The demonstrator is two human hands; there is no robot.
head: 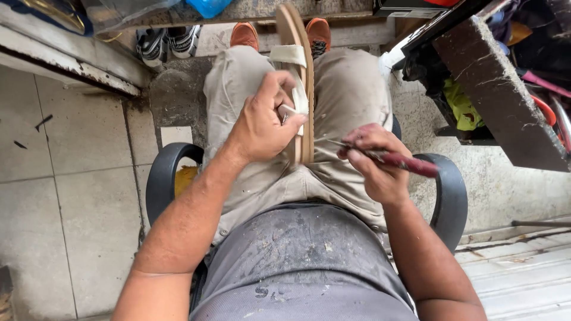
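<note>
Grey floor tiles [77, 196] spread out on the left, and a dark stone-topped bench [493, 89] crowds in at the far right, with 2 pairs of shoes parked along the far wall: black-and-white sneakers [166, 41] and the orange shoes [279, 34] on the seated person's own feet. The person sits in a chair with black armrests [163, 178], legs stretched away from the camera.

A tan sandal [300, 89] stands on its edge between the thighs, sole to the right, its pale strap [291, 56] facing left. The left hand [262, 122] has its fingers closed around the strap near the sole, pinching it in place. The right hand [375, 163] has its fingers clamped on a red-handled awl [398, 159], whose thin metal tip points left and sits just beside the sole's edge.

Judging by this, the stitching or piercing goes best if the left hand keeps the strap pressed flat against the sole, fingertips clear of the tip's line. A steady, level push of the awl, with the sandal braced between the thighs, should stop it slipping toward the leg.
</note>
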